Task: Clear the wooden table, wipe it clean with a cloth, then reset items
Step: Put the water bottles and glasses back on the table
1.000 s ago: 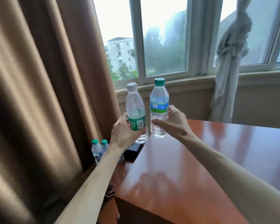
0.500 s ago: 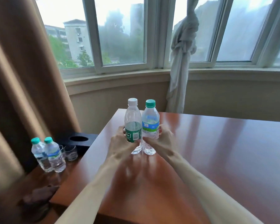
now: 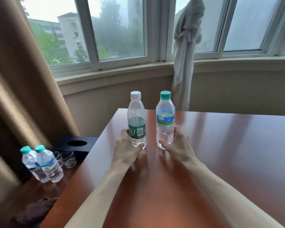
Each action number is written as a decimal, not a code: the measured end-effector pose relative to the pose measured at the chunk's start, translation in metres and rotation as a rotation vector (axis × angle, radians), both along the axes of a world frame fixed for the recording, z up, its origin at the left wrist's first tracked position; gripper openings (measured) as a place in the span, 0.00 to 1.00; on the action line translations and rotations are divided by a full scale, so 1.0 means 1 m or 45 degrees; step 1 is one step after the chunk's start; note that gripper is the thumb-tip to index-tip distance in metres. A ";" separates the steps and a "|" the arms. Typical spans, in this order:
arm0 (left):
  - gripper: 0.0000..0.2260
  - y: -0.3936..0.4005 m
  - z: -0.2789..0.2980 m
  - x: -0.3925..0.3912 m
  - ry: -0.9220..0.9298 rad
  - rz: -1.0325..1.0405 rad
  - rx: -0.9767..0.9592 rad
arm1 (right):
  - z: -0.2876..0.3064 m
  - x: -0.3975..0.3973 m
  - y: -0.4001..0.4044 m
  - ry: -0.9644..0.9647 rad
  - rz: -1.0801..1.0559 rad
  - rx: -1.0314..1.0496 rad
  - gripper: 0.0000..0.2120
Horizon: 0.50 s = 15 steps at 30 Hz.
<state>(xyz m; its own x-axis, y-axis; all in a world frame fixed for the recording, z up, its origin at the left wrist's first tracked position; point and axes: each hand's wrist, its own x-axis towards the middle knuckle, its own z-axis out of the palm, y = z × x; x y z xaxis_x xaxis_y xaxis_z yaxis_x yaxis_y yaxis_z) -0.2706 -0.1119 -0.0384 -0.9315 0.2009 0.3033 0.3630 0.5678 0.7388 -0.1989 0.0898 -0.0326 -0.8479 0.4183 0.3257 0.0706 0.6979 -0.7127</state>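
Two water bottles are stood upright, long axes vertical, near the far left corner of the wooden table (image 3: 229,145). The white-capped bottle (image 3: 136,119), with a dark green label, lies at 12 o'clock from the left hand (image 3: 127,150); the teal-capped bottle (image 3: 165,119), with a blue and green label, lies at 12 o'clock from the right hand (image 3: 179,147). Each bottle is gripped low on its body, thumb in front and fingers curled behind. A clear gap is kept between the bottles. Both are transparent and ribbed; contact of the bases with the tabletop cannot be confirmed.

At 9 o'clock, on a lower side surface, two more teal-capped bottles (image 3: 44,163), two glasses (image 3: 67,158) and a black holder (image 3: 76,143) are seen.
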 end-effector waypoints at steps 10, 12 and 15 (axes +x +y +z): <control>0.29 0.083 0.006 -0.136 0.009 -0.054 -0.090 | 0.001 -0.131 0.057 -0.013 -0.109 -0.004 0.23; 0.29 0.100 0.006 -0.159 0.011 -0.056 -0.081 | 0.002 -0.155 0.063 -0.025 -0.117 0.004 0.24; 0.30 0.121 0.004 -0.183 0.026 -0.057 -0.068 | 0.006 -0.178 0.069 -0.022 -0.134 0.005 0.23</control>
